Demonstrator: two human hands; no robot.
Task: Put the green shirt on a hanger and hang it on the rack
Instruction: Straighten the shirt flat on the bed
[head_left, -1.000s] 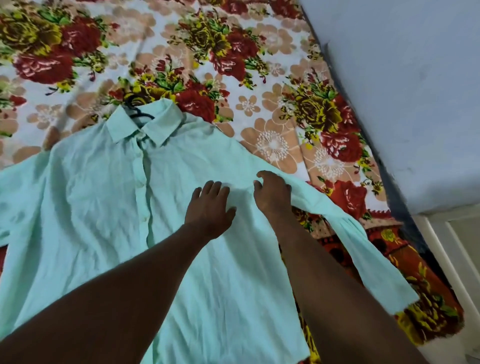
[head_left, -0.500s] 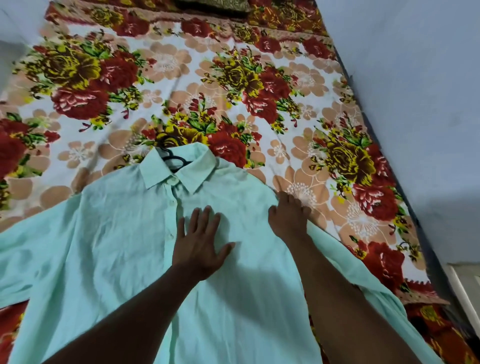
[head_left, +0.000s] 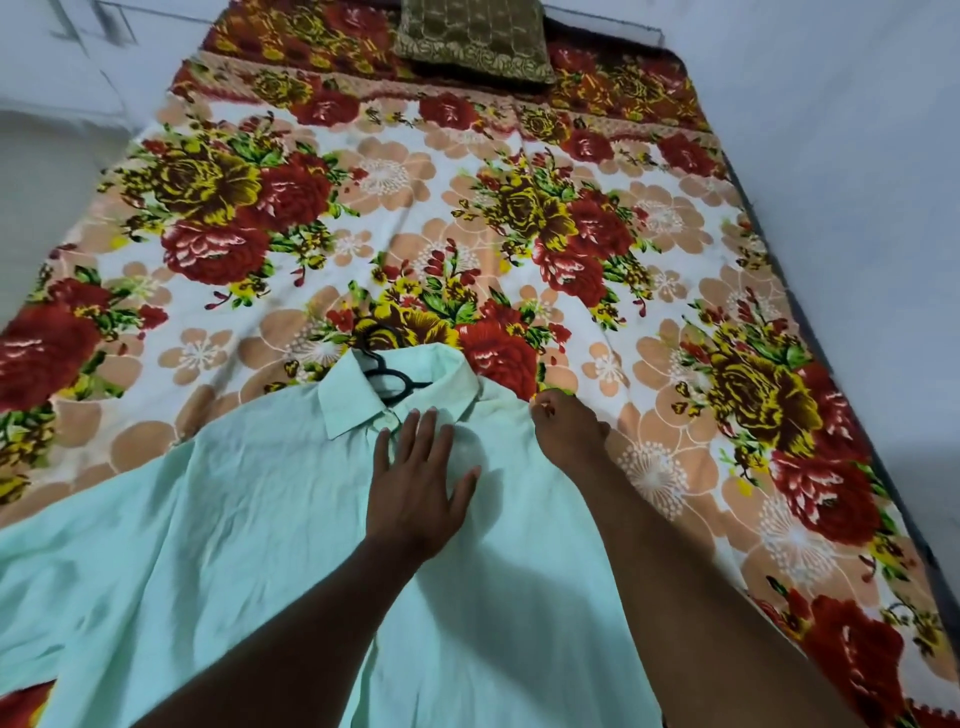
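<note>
My left hand (head_left: 415, 493) lies flat, fingers straight, on the green shirt (head_left: 260, 519), closer to the collar than half a second ago. My right hand (head_left: 569, 431) has slid up to the shoulder edge, fingers curled; whether they pinch cloth I cannot tell. The black hanger (head_left: 387, 374) pokes from the collar, on the flowered bedsheet (head_left: 415, 208).

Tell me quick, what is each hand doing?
Left hand: open, pressing flat on the pale green cloth shirt.
Right hand: curled, pinching the shirt's shoulder.
</note>
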